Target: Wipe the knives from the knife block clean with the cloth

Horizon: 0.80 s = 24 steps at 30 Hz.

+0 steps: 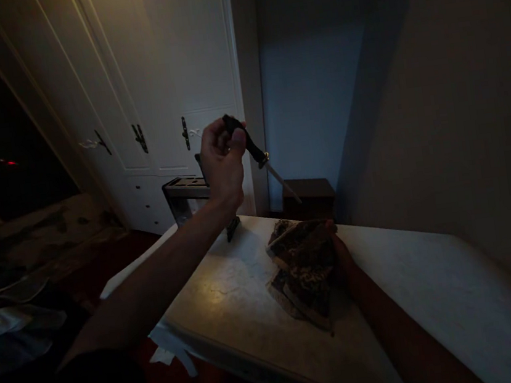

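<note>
Raised over the far side of the table, my left hand (224, 161) is closed around the black handle of a thin-bladed knife (257, 152). Its narrow, pale blade slants down to the right, tip in the air above a folded cloth (304, 247). That cloth is dark, patterned and bunched, its lower folds near the tabletop. My right hand (341, 252) grips the cloth by its right edge. Most of the right fingers are hidden behind it or lost in shadow. Blade and cloth are apart.
Below is a pale table (232, 306). Beyond its far edge stand a dark-framed box-like object (188, 190), partly behind my left wrist, and a small brown cabinet (311, 191). A white wardrobe (165, 59) fills the back. Crumpled fabric (14, 314) lies at left. The room is dim.
</note>
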Available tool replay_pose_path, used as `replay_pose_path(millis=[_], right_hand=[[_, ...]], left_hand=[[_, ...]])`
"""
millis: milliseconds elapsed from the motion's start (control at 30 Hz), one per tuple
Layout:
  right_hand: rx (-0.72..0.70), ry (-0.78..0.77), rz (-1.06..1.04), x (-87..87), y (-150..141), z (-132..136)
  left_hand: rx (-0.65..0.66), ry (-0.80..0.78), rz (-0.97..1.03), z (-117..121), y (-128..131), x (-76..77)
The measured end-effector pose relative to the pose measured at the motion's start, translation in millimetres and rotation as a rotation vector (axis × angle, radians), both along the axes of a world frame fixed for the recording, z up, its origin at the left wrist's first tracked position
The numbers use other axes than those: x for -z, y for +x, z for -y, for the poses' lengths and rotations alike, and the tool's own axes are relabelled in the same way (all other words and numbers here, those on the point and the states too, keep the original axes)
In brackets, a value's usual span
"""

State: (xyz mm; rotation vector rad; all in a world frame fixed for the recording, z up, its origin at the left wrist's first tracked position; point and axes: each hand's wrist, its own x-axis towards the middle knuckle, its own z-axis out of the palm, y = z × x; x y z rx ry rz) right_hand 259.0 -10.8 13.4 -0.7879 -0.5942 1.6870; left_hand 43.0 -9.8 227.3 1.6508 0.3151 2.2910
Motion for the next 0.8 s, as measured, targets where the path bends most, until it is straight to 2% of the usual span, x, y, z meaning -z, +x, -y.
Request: replay_pose_path(millis=[133,233,300,400,500,600,700,800], right_hand=[[-0.042,0.07,-0.099,0.0,-1,0],[-0.027,0.053,-0.114,-1.0,0,0],[-0.039,0.063,-0.129,-3.7,1,2],[-0.147,0.125,-0.163,-10.4,0,8],[-0.171,0.177,-0.181,-16.5,-1,11],[-0.068,0.232,-0.191,-17.0,-1,9],[0.095,0.302,-0.179,-10.7,0,2],[0.221,0.326,-0.073,-3.4,1,-3]], left_hand=[[0.062,-0.176,0.169,-3,32,49.0],[0.106,-0.311,0.27,4,52,84.9],[0.138,-0.426,0.282,9,61,106.3],[0.213,-0.592,0.226,17,69,134.0],[0.237,-0.718,0.116,21,68,158.8],[0.145,-0.793,-0.052,18,59,180.2],[0.05,-0.749,-0.306,12,44,194.1],[0.019,-0.661,-0.645,11,28,199.3]])
